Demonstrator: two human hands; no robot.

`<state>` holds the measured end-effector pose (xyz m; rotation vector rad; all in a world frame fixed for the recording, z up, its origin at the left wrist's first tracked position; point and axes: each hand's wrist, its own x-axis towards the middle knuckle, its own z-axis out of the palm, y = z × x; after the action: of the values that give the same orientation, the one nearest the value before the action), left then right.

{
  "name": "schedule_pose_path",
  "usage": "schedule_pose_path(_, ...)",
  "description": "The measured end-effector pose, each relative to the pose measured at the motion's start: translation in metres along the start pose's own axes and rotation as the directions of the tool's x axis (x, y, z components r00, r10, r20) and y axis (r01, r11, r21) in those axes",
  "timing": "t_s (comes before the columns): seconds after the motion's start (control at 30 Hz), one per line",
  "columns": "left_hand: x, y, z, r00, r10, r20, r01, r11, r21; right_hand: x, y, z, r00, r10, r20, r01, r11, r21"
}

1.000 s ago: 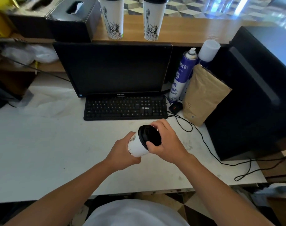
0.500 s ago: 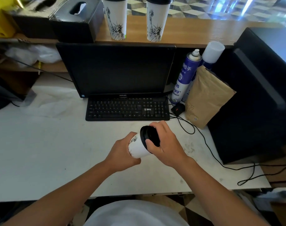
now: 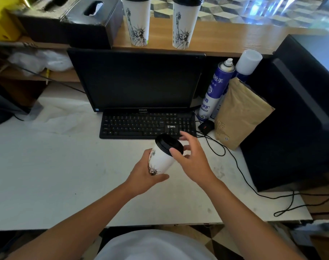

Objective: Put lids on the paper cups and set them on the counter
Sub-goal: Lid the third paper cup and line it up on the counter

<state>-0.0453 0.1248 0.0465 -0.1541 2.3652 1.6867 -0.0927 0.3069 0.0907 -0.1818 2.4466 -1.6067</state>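
My left hand (image 3: 146, 174) grips a white paper cup (image 3: 161, 160) printed with a statue drawing, held tilted above the white desk. A black lid (image 3: 168, 144) sits on the cup's mouth. My right hand (image 3: 192, 160) is beside the lid with fingers spread; its thumb tip touches the lid's edge. Two more lidded cups of the same print, one (image 3: 137, 21) left and one (image 3: 185, 22) right, stand upright on the wooden counter (image 3: 235, 37) behind the monitor.
A black monitor (image 3: 139, 79) and keyboard (image 3: 146, 125) stand just beyond my hands. A spray can (image 3: 215, 91), brown paper bag (image 3: 240, 113), mouse (image 3: 206, 127) and cables lie to the right, against a black box (image 3: 299, 113). Tissue boxes (image 3: 92, 19) sit on the counter's left.
My right hand has let go of the lid and opened, where before it pressed the lid onto the cup. The cup has tipped more upright in my left hand.
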Motion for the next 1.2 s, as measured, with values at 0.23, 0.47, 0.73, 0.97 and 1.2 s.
schedule_pose_path(0.23,0.003,0.004,-0.005,0.966,-0.136,0.220,0.228,0.851,-0.474,-0.003,0.021,0.008,0.963,0.256,0.083,-0.266,0.857,0.442)
schedule_pose_path(0.47,0.012,-0.001,-0.001,0.949,-0.243,0.201,0.311,0.624,-0.716,-0.010,0.034,0.020,0.950,0.288,0.121,-0.311,0.849,0.426)
schedule_pose_path(0.73,0.007,-0.019,0.005,0.944,-0.309,0.117,0.305,0.675,-0.672,-0.022,0.045,0.025,0.907,0.351,0.233,-0.420,0.718,0.554)
schedule_pose_path(0.97,0.000,-0.024,0.013,0.938,-0.338,0.075,0.312,0.733,-0.605,-0.027,0.057,0.038,0.857,0.450,0.249,-0.495,0.590,0.638)
schedule_pose_path(1.2,0.006,-0.025,0.012,0.931,-0.353,0.096,0.347,0.769,-0.538,-0.025,0.060,0.048,0.815,0.535,0.223,-0.533,0.541,0.650)
